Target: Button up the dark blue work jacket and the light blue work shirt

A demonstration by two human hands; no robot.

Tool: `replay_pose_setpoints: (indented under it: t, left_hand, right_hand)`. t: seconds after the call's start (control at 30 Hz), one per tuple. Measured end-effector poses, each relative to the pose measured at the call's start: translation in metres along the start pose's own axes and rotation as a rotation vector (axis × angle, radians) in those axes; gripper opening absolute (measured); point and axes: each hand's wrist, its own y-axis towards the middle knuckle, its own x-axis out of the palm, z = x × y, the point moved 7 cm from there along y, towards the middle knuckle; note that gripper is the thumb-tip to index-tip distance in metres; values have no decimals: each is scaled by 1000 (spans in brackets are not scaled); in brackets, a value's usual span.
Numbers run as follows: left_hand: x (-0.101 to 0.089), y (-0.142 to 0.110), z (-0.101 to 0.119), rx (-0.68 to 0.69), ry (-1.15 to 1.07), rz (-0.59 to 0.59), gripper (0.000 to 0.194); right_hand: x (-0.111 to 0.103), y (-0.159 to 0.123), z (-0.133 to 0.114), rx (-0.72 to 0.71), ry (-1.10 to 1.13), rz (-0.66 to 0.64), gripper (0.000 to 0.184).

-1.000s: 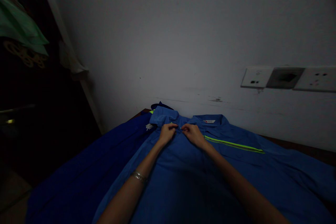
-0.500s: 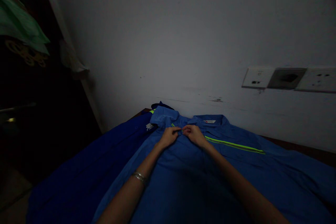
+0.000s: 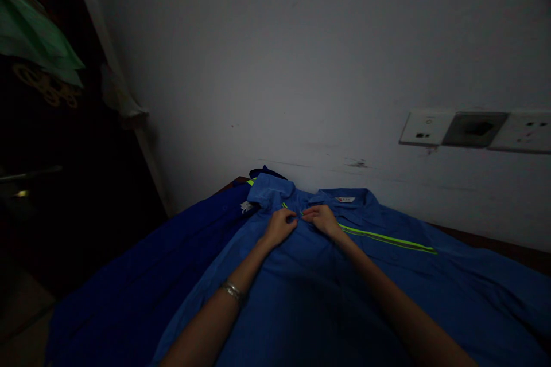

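Note:
A blue work shirt [image 3: 379, 275] with a neon yellow-green stripe [image 3: 387, 239] lies spread flat in front of me, collar [image 3: 344, 198] toward the wall. My left hand [image 3: 280, 225] and my right hand [image 3: 322, 219] meet at the shirt's front opening just below the collar. Both hands pinch the fabric edges there, fingertips almost touching. A silver bracelet [image 3: 233, 291] sits on my left wrist.
A darker blue garment [image 3: 142, 287] lies under and left of the shirt. The white wall [image 3: 275, 69] stands right behind, with wall sockets [image 3: 473, 129] at right. A dark opening with a green cloth [image 3: 34, 40] is at left.
My hands have drawn closer together at the shirt's front, pulling the two edges nearly shut. The view shifted slightly.

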Motion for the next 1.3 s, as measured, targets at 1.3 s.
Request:
replay_pose_setpoints:
  t: [1.3]
  left_hand:
    - [3,-4,1,28,-92,44,15]
  right_hand:
    - [-7,-12,-17,0,-98,92,19]
